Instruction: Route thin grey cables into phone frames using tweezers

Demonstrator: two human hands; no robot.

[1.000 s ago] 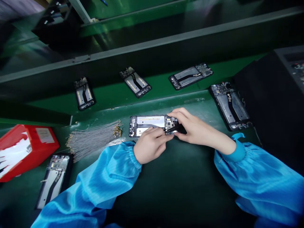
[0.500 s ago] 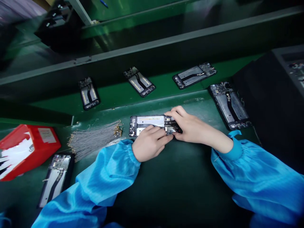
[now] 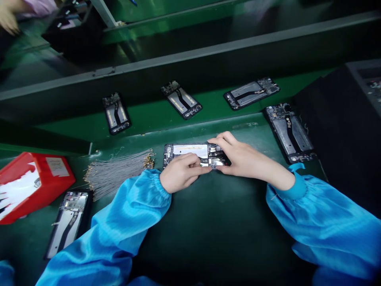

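An opened smartphone point(image 3: 192, 149) lies lengthwise on the green bench, its metal plate and circuit boards exposed. My right hand point(image 3: 238, 157) grips its right end, fingers at the far edge and thumb at the near edge. Bent over the phone's near side, my left hand point(image 3: 180, 171) has most fingers curled, and one digit reaches along the near edge toward the right thumb. Its fingers hide part of the plate and ribbon cable. Left of the phone lies a bundle of thin grey cables point(image 3: 114, 172) with gold-coloured ends, close to my left sleeve.
More opened phones point(image 3: 181, 99) lie along the back ledge, another phone point(image 3: 290, 133) at right and one point(image 3: 68, 224) at lower left. A red box point(image 3: 56, 174) with white paper stands left, a black box point(image 3: 336, 123) right. Another person's hand point(image 3: 7, 18) shows at top left.
My left hand has shifted slightly left, uncovering more of the phone's middle. The right hand keeps its grip. Another person's hand has appeared at top left. The view has shifted slightly.
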